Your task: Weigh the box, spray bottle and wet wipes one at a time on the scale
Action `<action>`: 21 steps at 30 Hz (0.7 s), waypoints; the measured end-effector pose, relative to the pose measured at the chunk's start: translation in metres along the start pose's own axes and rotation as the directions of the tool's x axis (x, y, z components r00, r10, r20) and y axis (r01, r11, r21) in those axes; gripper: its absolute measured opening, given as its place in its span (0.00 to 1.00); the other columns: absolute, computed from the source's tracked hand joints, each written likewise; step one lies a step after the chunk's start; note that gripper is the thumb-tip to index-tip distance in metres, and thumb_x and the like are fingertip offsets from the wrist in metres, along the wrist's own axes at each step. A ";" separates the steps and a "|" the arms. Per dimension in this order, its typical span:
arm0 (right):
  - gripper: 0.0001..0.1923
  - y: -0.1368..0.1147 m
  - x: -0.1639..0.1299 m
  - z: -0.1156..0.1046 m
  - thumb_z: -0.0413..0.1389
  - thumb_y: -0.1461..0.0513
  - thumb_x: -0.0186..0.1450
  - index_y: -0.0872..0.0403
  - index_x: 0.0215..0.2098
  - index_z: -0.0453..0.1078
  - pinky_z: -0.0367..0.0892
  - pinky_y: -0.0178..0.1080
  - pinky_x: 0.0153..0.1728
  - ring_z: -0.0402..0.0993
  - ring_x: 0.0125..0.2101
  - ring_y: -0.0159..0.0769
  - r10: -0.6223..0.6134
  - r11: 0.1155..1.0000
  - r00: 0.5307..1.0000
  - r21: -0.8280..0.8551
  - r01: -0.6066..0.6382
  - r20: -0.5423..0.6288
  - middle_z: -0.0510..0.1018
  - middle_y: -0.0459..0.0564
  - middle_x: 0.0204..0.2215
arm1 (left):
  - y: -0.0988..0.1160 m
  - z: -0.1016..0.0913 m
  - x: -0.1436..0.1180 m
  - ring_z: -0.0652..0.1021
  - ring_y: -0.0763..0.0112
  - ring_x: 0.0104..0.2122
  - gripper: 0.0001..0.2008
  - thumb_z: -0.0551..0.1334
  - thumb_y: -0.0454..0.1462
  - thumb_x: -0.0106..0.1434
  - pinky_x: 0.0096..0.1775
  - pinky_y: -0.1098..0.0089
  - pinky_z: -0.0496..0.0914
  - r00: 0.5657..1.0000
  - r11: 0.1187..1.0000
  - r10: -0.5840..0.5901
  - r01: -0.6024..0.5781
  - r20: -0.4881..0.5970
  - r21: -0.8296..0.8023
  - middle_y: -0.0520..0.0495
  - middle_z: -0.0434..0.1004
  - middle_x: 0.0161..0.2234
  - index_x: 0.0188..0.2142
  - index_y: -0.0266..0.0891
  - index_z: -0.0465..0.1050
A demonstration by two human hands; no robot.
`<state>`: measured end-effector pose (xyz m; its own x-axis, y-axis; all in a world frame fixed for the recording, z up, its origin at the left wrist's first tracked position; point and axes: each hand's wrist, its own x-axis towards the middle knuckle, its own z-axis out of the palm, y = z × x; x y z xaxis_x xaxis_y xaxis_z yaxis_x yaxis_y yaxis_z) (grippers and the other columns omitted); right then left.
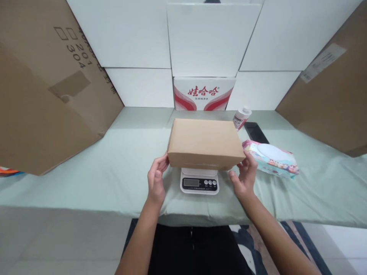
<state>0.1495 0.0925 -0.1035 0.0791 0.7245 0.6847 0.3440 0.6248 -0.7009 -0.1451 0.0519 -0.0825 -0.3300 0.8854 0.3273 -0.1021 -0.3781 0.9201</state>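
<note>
A closed brown cardboard box (pixel 206 139) rests on, or just above, a white digital kitchen scale (pixel 200 189); its bottom hides the weighing plate, so contact cannot be told. The scale's display looks blank, with several round buttons to its right. At the box's front left corner, my left hand (pixel 156 181) has its curled fingers against the side. My right hand (pixel 244 176) grips the front right corner in the same way, thumb toward the scale. Between them the two hands steady the box, which lies level.
Right of the box lie a pack of wet wipes (pixel 273 159), a black flat object (pixel 256 132) and a white bottle (pixel 241 117). Large cardboard panels flank the green-covered table (pixel 129 145). White boxes and a red-printed carton (pixel 204 94) form the back wall.
</note>
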 end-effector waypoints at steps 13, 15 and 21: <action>0.37 -0.006 0.006 -0.001 0.62 0.53 0.67 0.39 0.71 0.57 0.73 0.52 0.53 0.72 0.57 0.50 -0.044 0.999 0.999 -0.011 0.044 -0.017 0.68 0.55 0.63 | 0.000 -0.002 0.000 0.82 0.52 0.58 0.34 0.57 0.64 0.68 0.59 0.53 0.78 0.999 1.000 0.002 -0.001 -0.039 0.028 0.36 0.82 0.57 0.54 0.41 0.80; 0.37 -0.006 0.006 0.000 0.62 0.52 0.67 0.38 0.71 0.57 0.73 0.53 0.52 0.72 0.57 0.50 -0.039 0.999 0.999 -0.018 0.039 -0.018 0.68 0.55 0.63 | 0.000 -0.002 0.000 0.82 0.52 0.57 0.34 0.57 0.64 0.67 0.59 0.53 0.78 0.999 0.999 -0.001 0.002 -0.045 0.035 0.36 0.82 0.57 0.54 0.41 0.80; 0.37 -0.006 0.006 -0.001 0.61 0.52 0.67 0.38 0.71 0.57 0.74 0.53 0.52 0.72 0.57 0.50 -0.031 0.999 0.999 -0.027 0.031 -0.027 0.68 0.56 0.62 | 0.001 -0.001 -0.001 0.82 0.52 0.57 0.32 0.57 0.63 0.67 0.59 0.52 0.78 0.998 0.999 0.018 -0.016 -0.059 0.039 0.37 0.83 0.56 0.52 0.43 0.81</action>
<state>0.1490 0.0922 -0.0949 0.0932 0.6966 0.7114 0.3710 0.6388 -0.6741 -0.1462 0.0501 -0.0820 -0.3863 0.8611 0.3307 -0.0601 -0.3813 0.9225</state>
